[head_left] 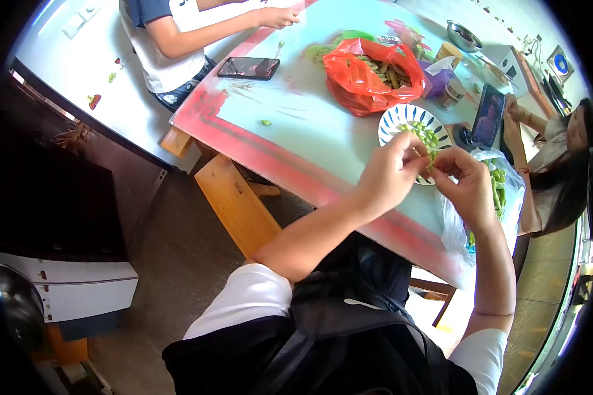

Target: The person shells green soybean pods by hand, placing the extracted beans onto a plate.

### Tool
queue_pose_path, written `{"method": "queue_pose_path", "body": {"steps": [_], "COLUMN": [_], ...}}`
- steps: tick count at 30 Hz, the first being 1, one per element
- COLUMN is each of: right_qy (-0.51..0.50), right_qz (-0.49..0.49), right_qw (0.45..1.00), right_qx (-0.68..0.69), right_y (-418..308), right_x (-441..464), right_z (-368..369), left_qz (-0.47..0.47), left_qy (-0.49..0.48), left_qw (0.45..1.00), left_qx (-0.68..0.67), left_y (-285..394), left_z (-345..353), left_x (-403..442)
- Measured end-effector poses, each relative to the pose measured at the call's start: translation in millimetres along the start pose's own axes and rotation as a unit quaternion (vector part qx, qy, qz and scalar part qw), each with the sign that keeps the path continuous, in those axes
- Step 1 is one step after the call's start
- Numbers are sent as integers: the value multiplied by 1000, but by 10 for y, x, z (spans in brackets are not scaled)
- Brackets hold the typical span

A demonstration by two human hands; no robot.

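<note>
My left hand [392, 168] and my right hand [469, 183] meet over the edge of a striped plate [390, 121]. Between their pinched fingertips is a small green bean pod [430, 167], partly covered by the fingers. Shelled green beans [425, 134] lie on the plate just beyond. To the right, partly behind my right hand and forearm, a clear plastic bag [452, 224] contains green pods [499, 191]. A red plastic bag [359, 92] filled with brownish-green pods or shells [392, 74] stands open behind the plate.
A phone [249, 68] lies at the table's [296, 145] left; one bean [266, 122] lies nearby. Another phone [489, 117] stands propped at right, beside a seated person [560, 171]. Cups [451, 94] and a metal bowl [464, 37] sit farther back. Another person's hand [277, 18] is at upper left.
</note>
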State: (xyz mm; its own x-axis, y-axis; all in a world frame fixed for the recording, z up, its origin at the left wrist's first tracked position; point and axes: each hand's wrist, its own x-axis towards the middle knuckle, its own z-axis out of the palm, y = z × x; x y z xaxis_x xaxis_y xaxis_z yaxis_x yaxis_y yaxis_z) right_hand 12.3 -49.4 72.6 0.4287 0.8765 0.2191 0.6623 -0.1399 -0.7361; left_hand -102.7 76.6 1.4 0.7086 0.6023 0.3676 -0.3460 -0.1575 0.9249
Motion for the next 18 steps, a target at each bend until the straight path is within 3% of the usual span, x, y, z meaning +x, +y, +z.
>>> {"method": "queue_pose_path", "body": {"steps": [1, 2, 3, 5, 6, 9, 14, 17, 18], "right_qy": [-6, -5, -6, -3, -1, -13, -28, 62, 99], "right_qz": [24, 17, 11, 7, -10, -22, -10, -8, -14], "right_qw": [999, 1000, 999, 989, 988, 989, 985, 989, 987], "right_qx": [20, -3, -51, -145, -151, -144, -168, -133, -124], "right_y": [56, 129, 182, 272, 329, 592, 583, 338, 346], "right_x": [39, 96, 149, 220, 234, 303, 284, 125, 56], "right_z": [-27, -54, -94, -165, -173, -158, -203, -405, -465], "left_qz": [80, 105, 113, 50, 64, -20, -71, -119, -127], "left_qy": [24, 28, 52, 114, 139, 116, 88, 83, 75], "left_qw": [996, 981, 972, 937, 898, 811, 771, 762, 784], "left_qx": [36, 160, 200, 327, 413, 573, 627, 632, 603], "left_y": [21, 54, 25, 186, 175, 120, -54, 13, 19], "left_z": [-76, -327, -582, -1156, -1455, -1996, -2088, -1978, -1912], "left_x": [52, 63, 109, 146, 137, 40, -21, -5, 24]}}
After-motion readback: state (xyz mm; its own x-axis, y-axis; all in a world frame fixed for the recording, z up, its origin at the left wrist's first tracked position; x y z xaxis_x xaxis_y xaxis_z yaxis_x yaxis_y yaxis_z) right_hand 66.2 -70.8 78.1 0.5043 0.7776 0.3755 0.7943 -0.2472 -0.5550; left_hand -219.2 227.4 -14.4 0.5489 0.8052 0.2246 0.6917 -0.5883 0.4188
